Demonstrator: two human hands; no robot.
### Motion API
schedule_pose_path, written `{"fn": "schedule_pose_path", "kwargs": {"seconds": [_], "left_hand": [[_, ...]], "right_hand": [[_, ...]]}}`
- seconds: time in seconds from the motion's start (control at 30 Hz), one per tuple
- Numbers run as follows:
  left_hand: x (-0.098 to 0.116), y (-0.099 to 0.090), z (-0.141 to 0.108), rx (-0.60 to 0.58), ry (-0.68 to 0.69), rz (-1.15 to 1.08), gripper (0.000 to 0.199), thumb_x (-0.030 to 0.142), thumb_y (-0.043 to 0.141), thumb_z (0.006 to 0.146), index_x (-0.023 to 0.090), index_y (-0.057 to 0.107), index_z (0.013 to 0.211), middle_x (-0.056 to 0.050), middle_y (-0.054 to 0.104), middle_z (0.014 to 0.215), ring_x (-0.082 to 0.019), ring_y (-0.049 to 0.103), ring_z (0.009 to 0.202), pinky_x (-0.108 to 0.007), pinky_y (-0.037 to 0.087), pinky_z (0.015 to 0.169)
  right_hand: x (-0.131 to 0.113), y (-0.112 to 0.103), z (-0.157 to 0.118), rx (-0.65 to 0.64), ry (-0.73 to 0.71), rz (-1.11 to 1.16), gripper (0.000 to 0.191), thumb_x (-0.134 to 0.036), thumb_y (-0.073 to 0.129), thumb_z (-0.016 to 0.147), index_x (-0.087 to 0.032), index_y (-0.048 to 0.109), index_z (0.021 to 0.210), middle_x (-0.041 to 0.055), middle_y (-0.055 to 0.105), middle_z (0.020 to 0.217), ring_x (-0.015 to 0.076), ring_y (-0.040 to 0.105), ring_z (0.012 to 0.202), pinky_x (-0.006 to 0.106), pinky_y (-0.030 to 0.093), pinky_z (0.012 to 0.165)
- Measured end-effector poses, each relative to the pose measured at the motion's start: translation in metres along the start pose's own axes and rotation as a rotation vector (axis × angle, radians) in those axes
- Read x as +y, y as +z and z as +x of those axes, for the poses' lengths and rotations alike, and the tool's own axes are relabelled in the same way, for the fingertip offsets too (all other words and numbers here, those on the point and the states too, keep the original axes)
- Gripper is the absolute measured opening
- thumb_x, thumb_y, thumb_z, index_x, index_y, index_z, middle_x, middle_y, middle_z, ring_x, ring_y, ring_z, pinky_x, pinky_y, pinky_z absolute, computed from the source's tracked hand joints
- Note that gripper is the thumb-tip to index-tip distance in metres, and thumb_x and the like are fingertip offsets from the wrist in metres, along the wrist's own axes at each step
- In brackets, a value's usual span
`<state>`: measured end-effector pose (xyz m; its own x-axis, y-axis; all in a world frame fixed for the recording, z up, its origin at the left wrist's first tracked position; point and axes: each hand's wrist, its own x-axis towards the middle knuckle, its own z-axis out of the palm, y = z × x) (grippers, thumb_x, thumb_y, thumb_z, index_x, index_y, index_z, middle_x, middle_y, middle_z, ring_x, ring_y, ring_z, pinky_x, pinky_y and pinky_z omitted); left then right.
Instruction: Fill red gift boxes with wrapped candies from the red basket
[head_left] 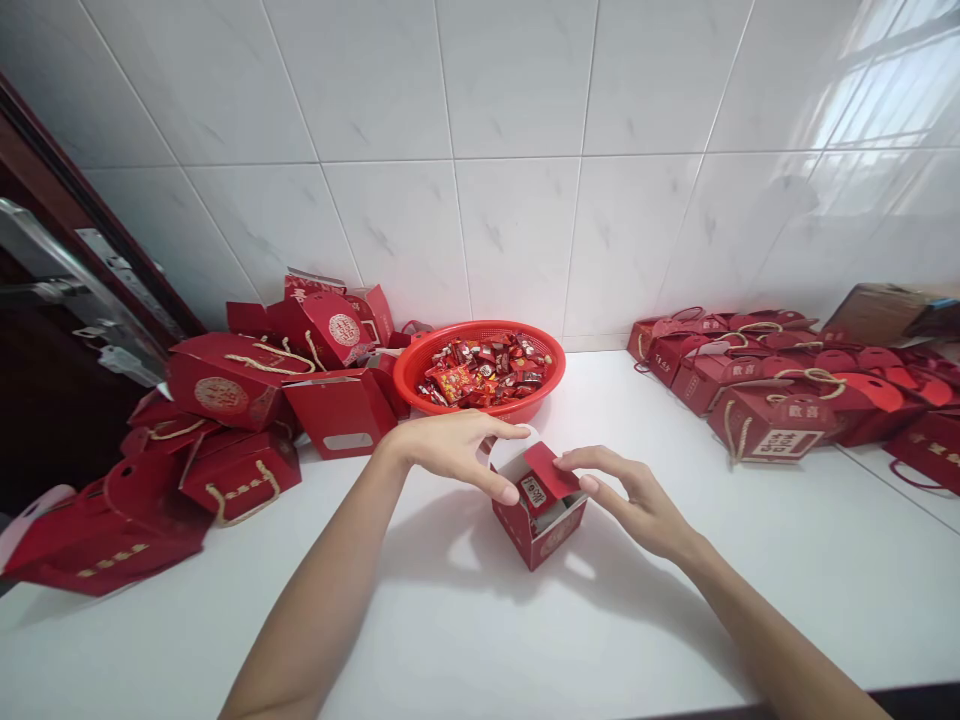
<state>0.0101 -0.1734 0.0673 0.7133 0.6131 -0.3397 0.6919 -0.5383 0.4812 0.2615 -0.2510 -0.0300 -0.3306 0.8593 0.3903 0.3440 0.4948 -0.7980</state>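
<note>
A small red gift box (551, 535) stands on the white counter in front of me. Its top is partly open, and a red flap with a printed label leans over the opening. Over the left side of the box is my left hand (454, 450), thumb and fingers spread apart; part of its fingers is hidden. My right hand (637, 500) grips the red flap (551, 470) at its right edge with fingertips and thumb. Just behind the box, an orange-red plastic basket (405, 375) holds many wrapped candies (487, 370).
Several red gift boxes (225, 385) are heaped on the left, some unfolded at the top. Rows of closed red boxes (772, 420) with rope handles stand on the right. A brown box (874, 315) sits behind them. White tiled wall (517, 240) bounds the counter (450, 640).
</note>
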Motion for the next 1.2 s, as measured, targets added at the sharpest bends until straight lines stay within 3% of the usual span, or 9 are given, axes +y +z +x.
{"fn": "schedule_pose_path", "kwargs": {"seconds": [0.2, 0.33, 0.5, 0.63, 0.83, 0.97, 1.2], "left_hand": [[0.006, 0.017, 0.014, 0.161, 0.06, -0.036, 0.089, 0.052, 0.068, 0.078, 0.026, 0.031, 0.155, -0.008, 0.063, 0.132, -0.027, 0.059, 0.116, -0.031, 0.045, 0.092], [0.01, 0.025, 0.021, 0.199, 0.043, 0.019, 0.083, 0.048, 0.071, 0.074, 0.021, 0.039, 0.146, -0.009, 0.065, 0.119, -0.028, 0.061, 0.108, -0.032, 0.045, 0.085], [0.016, 0.027, 0.023, 0.199, 0.033, 0.048, 0.044, 0.045, 0.067, 0.077, 0.021, 0.054, 0.111, -0.003, 0.065, 0.097, -0.023, 0.061, 0.086, -0.03, 0.042, 0.07], [0.019, 0.027, 0.021, 0.156, 0.097, 0.03, 0.02, 0.04, 0.055, 0.088, 0.021, 0.055, 0.095, -0.003, 0.065, 0.097, -0.02, 0.06, 0.085, -0.029, 0.042, 0.07], [0.021, 0.025, 0.017, 0.101, 0.118, 0.035, 0.035, 0.05, 0.044, 0.094, 0.021, 0.063, 0.097, -0.004, 0.064, 0.095, -0.022, 0.06, 0.089, -0.03, 0.042, 0.074], [0.023, 0.03, 0.017, 0.111, 0.066, 0.079, 0.033, 0.051, 0.055, 0.087, 0.022, 0.064, 0.1, -0.005, 0.06, 0.093, -0.024, 0.059, 0.091, -0.03, 0.042, 0.072], [0.029, 0.047, 0.028, 0.224, -0.031, 0.035, 0.043, 0.058, 0.058, 0.082, 0.022, 0.062, 0.105, -0.006, 0.057, 0.099, -0.028, 0.057, 0.099, -0.033, 0.044, 0.078]], "right_hand": [[0.006, 0.005, -0.005, 0.009, -0.01, 0.053, 0.032, -0.046, 0.049, 0.098, -0.024, 0.068, 0.112, 0.009, 0.07, 0.115, 0.024, 0.066, 0.108, 0.04, 0.053, 0.095], [0.006, 0.009, -0.006, 0.043, 0.002, 0.023, 0.026, -0.041, 0.053, 0.096, -0.025, 0.067, 0.111, 0.0074, 0.071, 0.113, 0.0229, 0.066, 0.107, 0.04, 0.053, 0.095], [0.007, 0.019, -0.005, 0.16, 0.033, 0.013, 0.026, -0.039, 0.055, 0.095, -0.023, 0.061, 0.115, 0.0082, 0.068, 0.116, 0.0216, 0.067, 0.1, 0.039, 0.056, 0.09], [0.011, 0.021, -0.004, 0.193, 0.054, 0.025, 0.028, -0.039, 0.055, 0.094, -0.023, 0.058, 0.117, 0.0088, 0.067, 0.117, 0.0206, 0.069, 0.096, 0.038, 0.059, 0.086], [0.014, 0.02, -0.003, 0.211, 0.058, 0.001, 0.027, -0.04, 0.056, 0.093, -0.023, 0.058, 0.115, 0.0085, 0.067, 0.114, 0.0211, 0.069, 0.094, 0.039, 0.059, 0.084], [0.015, 0.021, -0.002, 0.262, 0.073, -0.026, 0.028, -0.041, 0.057, 0.093, -0.024, 0.055, 0.116, 0.0089, 0.065, 0.114, 0.0211, 0.069, 0.09, 0.041, 0.06, 0.082], [0.018, 0.02, -0.004, 0.381, -0.048, -0.101, 0.03, -0.041, 0.055, 0.094, -0.024, 0.053, 0.118, 0.0142, 0.055, 0.13, 0.0212, 0.067, 0.094, 0.042, 0.058, 0.085]]}}
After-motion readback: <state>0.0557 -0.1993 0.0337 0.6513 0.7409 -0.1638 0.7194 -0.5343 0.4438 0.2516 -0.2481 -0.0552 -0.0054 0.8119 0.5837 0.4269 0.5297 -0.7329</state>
